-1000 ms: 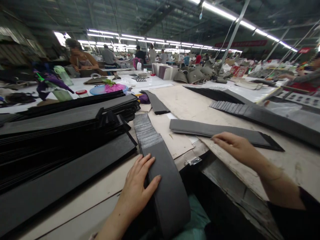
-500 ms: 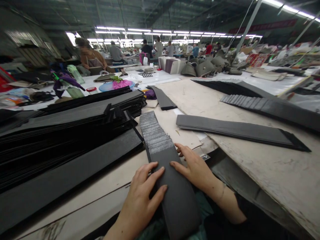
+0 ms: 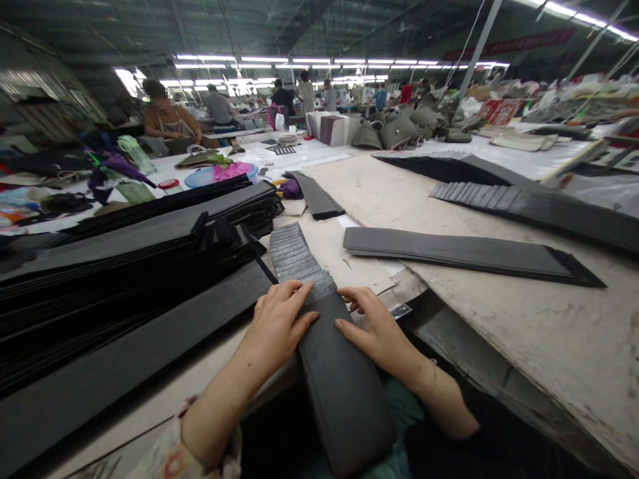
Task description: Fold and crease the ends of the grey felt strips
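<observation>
A stack of long dark grey strips [image 3: 344, 379] lies lengthwise in front of me, its near end over my lap. At the far end the strips are fanned into steps with rough, pale grey edges [image 3: 297, 256]. My left hand [image 3: 279, 316] rests on the stack's left side, fingertips on top near the lowest steps and thumb spread away from them. On the right edge is my right hand [image 3: 377, 326], its thumb and index fingertip touching the stack, other fingers bent beside it. Both hands are open; the undersides of the strips are hidden.
Piled dark strips [image 3: 124, 279] fill the left. Another strip stack [image 3: 469, 253] lies on the right board [image 3: 539, 326], with fanned ones [image 3: 519, 203] behind. Farther back are a blue basin [image 3: 197, 177], a green bottle [image 3: 137, 154], grey bags [image 3: 399, 126] and a person [image 3: 172, 120].
My left hand has moved forward along the stack, up to the fanned steps. The right hand stays at the right edge. The whole view has shifted slightly.
</observation>
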Available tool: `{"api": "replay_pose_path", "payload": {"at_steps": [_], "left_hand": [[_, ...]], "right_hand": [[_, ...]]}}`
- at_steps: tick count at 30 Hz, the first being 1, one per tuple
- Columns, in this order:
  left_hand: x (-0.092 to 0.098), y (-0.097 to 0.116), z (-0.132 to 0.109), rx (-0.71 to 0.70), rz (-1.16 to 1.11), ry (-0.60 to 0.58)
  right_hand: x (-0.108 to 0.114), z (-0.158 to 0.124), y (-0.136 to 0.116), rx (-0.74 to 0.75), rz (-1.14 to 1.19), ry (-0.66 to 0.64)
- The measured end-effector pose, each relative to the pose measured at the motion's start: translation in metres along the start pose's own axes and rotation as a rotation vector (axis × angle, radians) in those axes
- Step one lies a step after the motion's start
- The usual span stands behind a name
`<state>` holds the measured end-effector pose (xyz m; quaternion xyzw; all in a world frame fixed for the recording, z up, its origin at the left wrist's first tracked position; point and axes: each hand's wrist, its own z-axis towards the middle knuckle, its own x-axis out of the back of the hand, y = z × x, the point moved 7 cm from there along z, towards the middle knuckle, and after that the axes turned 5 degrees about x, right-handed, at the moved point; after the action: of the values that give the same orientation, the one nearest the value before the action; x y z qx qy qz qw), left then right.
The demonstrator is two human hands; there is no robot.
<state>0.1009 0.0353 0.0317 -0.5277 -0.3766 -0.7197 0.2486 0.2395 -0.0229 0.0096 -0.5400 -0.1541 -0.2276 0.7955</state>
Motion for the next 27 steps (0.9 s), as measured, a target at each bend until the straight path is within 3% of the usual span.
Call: {"api": "replay_pose_path", "payload": {"at_steps": [4, 6, 11, 14, 21, 24, 27], "left_hand": [[0.0, 0.002, 0.007, -0.026, -0.024, -0.08], [0.001, 0.003, 0.01, -0.056, -0.037, -0.101], [0.003, 0.009, 0.014, -0.127, -0.069, -0.109], [0.004, 0.015, 0.013, -0.181, -0.075, -0.124], [0.004, 0.004, 0.014, -0.049, 0.074, -0.204], [0.003, 0.003, 0.016, -0.042, 0.027, -0.219], [0.001, 0.009, 0.021, -0.078, -0.062, -0.243]], "right_hand": [[-0.01, 0.005, 0.023, -0.257, 0.272, -0.119], [-0.014, 0.007, 0.024, -0.278, 0.297, -0.174], [0.0, 0.009, -0.003, 0.051, 0.032, -0.026], [-0.002, 0.004, -0.016, 0.188, -0.086, -0.018], [-0.001, -0.002, -0.005, 0.127, -0.14, 0.115], [0.004, -0.008, -0.01, 0.19, -0.24, 0.208], [-0.004, -0.011, -0.022, 0.301, -0.378, 0.083]]}}
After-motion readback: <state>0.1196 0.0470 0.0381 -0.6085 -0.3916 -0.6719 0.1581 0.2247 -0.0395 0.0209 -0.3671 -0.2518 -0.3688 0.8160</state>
